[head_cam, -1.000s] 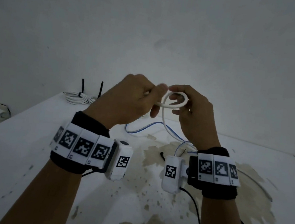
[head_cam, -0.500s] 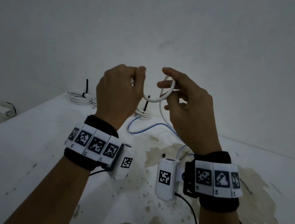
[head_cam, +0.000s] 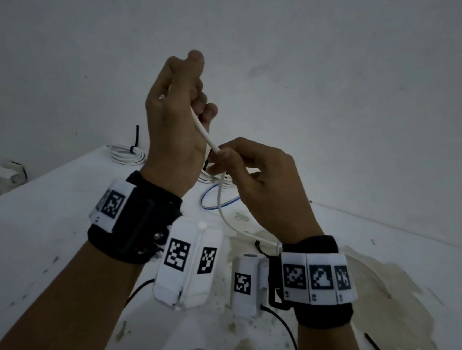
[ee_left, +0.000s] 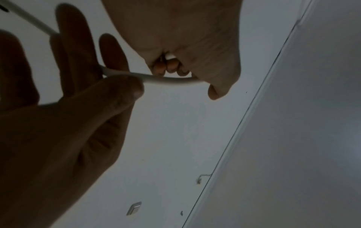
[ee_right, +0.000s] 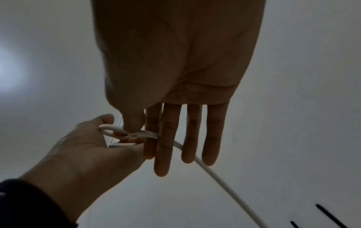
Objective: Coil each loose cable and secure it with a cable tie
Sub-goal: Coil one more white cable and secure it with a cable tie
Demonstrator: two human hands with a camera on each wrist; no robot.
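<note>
Evidently the left hand [head_cam: 175,128] clenches the first loops of the white cable [head_cam: 204,135] in the air while the right hand [head_cam: 254,183] pinches its run nearby, so slack tension could spring the small coil open.

desk [head_cam: 29,238]: white, you see brown stains at 5 o'clock | wall [head_cam: 322,70]: plain white, at 12 o'clock | wall switch [ee_left: 133,208]: your left wrist view, 6 o'clock
</note>
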